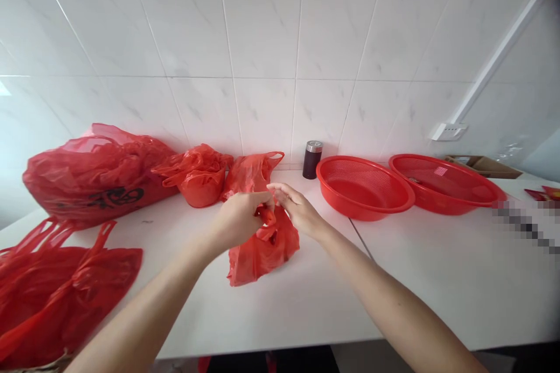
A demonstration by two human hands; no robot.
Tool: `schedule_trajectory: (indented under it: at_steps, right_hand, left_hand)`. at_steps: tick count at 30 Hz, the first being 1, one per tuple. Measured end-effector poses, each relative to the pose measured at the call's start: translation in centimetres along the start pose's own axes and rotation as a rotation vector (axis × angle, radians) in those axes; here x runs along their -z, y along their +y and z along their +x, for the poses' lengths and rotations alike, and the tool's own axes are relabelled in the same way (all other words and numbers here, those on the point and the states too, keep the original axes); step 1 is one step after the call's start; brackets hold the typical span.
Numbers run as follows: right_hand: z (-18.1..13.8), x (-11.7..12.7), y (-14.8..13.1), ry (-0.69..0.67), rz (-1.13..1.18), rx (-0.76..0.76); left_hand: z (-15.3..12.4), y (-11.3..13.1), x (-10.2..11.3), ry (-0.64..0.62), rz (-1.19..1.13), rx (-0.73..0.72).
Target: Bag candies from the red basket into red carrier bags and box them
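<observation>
Right of the right forearm (385, 291), there is room to pass over the table (459, 291) before two basins (352, 210). The held bag (260, 259) blocks the middle; the big bag (96, 186) and front bags (102, 274), the left. The blurred right edge may hide more.

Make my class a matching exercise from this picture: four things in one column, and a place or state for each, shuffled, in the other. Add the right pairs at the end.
Things
1. Left hand
2. Dark flask
3. Power socket
4. Bulky bag at the back left

Places and states
A. Fixed to the tiled wall
B. Bears a black marking
C. Gripping a red plastic bag
D. Standing upright, just left of the two red basins

Right pairs: 1-C, 2-D, 3-A, 4-B
</observation>
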State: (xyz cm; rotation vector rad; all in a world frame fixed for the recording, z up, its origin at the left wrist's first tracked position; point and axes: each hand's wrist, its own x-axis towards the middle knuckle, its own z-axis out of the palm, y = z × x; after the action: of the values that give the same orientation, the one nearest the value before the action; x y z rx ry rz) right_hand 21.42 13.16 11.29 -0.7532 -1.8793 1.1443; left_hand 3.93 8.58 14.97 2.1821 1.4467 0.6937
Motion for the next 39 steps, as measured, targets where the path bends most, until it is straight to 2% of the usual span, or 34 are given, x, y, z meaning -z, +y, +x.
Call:
schedule_trajectory:
  at_steps: [3,5,8,10,14,19,22,26,28,30,33,36,39]
  right_hand:
    - [0.2,-0.6,1.7,-0.019,0.128,-0.027]
    - [-0.1,-0.7,1.6,-0.105,0.245,-0.036]
    - [-0.8,-0.4,0.9,-0.193,0.336,-0.058]
    - [-1.5,-0.3,0.5,-0.152,0.262,-0.078]
    - [-3.4,0.0,1.1,-0.052,0.137,-0.144]
    - [-5.6,2.0,6.0,0.222,0.076,-0.271]
    - [-5.8,2.5,8.7,0.317,-0.037,-0.314]
    - [-5.2,0.3,9.8,0.331,-0.192,-0.246]
    - [-4.8,-1.4,10.1,0.311,-0.319,-0.213]
    - [-4.5,-2.8,10.9,0.306,-0.425,-0.216]
    - [-3.9,-4.1,12.5,0.316,-0.42,-0.236]
    - [-3.3,-4.0,13.5,0.315,-0.358,-0.246]
    - [-2.6,-2.9,13.7,0.311,-0.315,-0.266]
  left_hand:
    - [-0.2,-0.1,-1.6,0.301,0.253,-0.02]
    - [-0.3,-0.2,-2.4,0.421,0.262,-0.053]
    - [-0.4,-0.5,-3.0,0.425,0.093,-0.1]
    - [-0.6,-0.8,-3.2,0.362,-0.032,-0.104]
    - [-2.5,-3.0,-3.9,0.232,-0.148,0.079]
    - [-7.0,-8.8,-6.1,0.384,-0.243,0.32]
    - [-8.5,-10.5,-8.2,0.433,-0.244,0.412]
    - [-6.8,-9.5,-10.4,0.632,-0.259,0.421]
    - [-5.1,-9.0,-11.1,0.659,-0.206,0.391]
    - [-3.3,-8.9,-11.9,0.633,-0.145,0.375]
    - [-1.0,-9.5,-12.9,0.576,-0.065,0.379]
    - [0.6,-10.4,-13.3,0.509,0.021,0.386]
    - [1.4,-11.6,-12.7,0.424,0.087,0.418]
